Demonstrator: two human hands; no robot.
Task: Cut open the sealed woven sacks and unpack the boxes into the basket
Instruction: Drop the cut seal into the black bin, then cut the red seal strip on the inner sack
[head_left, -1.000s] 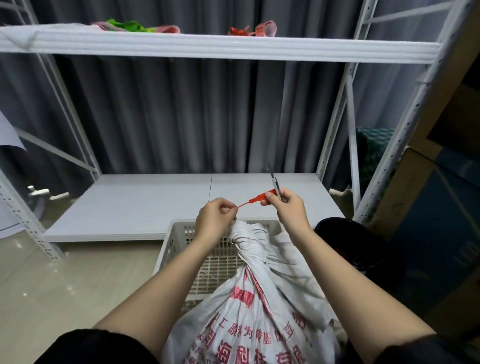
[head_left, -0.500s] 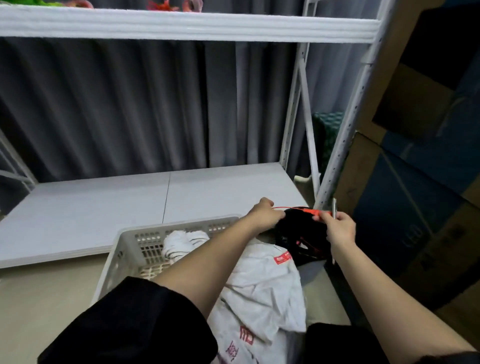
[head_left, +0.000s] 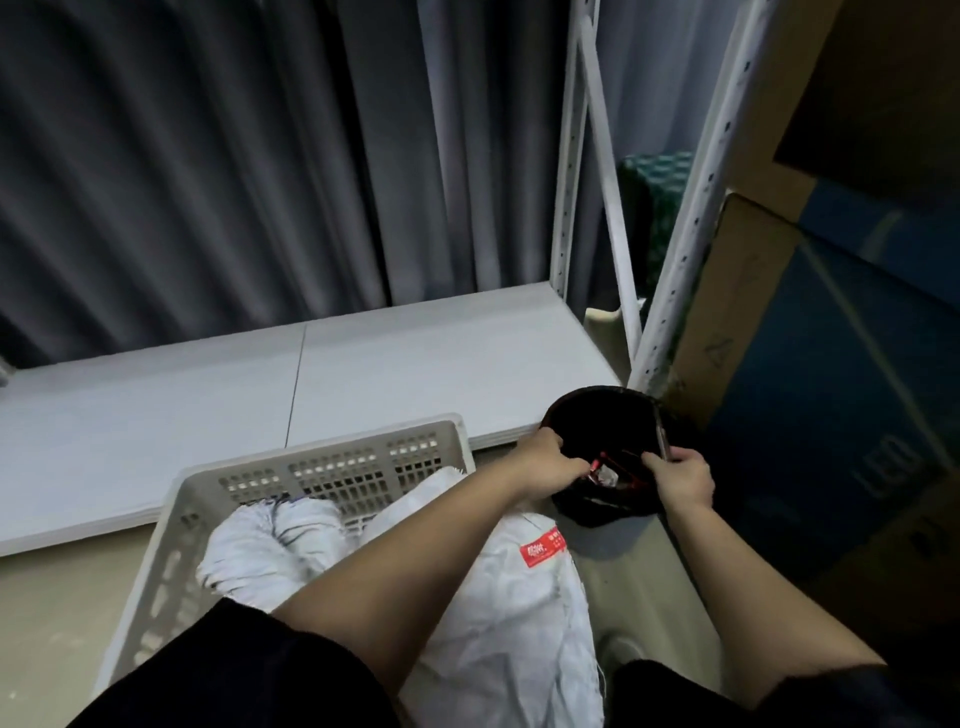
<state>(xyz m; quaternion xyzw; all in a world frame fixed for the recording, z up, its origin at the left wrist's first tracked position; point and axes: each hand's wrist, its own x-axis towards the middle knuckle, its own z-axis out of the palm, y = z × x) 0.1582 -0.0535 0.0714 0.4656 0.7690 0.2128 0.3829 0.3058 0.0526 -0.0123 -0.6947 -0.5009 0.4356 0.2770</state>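
Observation:
A white woven sack (head_left: 498, 587) with a red label lies in the pale perforated plastic basket (head_left: 332, 467), its bunched neck loose at the left. Both my hands are over a black bin (head_left: 597, 410) to the right of the basket. My left hand (head_left: 545, 460) pinches one end of a thin red seal tie (head_left: 602, 461). My right hand (head_left: 680, 475) is closed around the scissors (head_left: 662, 441), whose dark blade sticks up past the fingers, and it touches the tie's other end. No boxes are in sight.
A low white shelf board (head_left: 363, 364) runs behind the basket, with white rack uprights (head_left: 680, 234) at its right end. Large cardboard cartons (head_left: 831, 338) stand close on the right. A dark curtain hangs behind.
The red tie has come off the sack's neck, which now lies loose. Both hands have carried the tie and scissors right and down, over the black bin; my view has turned right.

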